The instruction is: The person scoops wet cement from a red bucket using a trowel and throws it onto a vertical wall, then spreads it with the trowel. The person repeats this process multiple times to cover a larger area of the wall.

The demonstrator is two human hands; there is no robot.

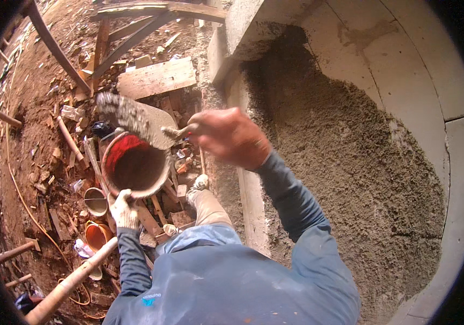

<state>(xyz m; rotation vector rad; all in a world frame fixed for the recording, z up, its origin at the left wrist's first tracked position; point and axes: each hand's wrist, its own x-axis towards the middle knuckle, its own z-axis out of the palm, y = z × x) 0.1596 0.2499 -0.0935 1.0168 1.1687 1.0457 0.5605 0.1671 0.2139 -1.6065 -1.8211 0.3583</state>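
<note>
My right hand [231,138], bare and closed, grips the handle of a trowel [159,125]. Wet grey mortar [114,107] is heaped toward the far end of its blade, which is blurred and passes above the bucket's far rim. The bucket [117,154], red inside with a mortar-crusted rim, tilts so its mouth faces me; its bottom is in shadow. My left hand [124,208], in a pale work glove, is closed on the bucket's near rim. To the right, rough fresh mortar [351,168] covers much of a wall of grey blocks [400,59].
A smaller pail [96,201] and an orange container [97,236] stand left of my left arm. Wooden poles [75,281], planks [156,77] and rubble lie over the reddish ground. A timber frame [129,32] stands at the far left, and a concrete ledge [251,208] edges the wall.
</note>
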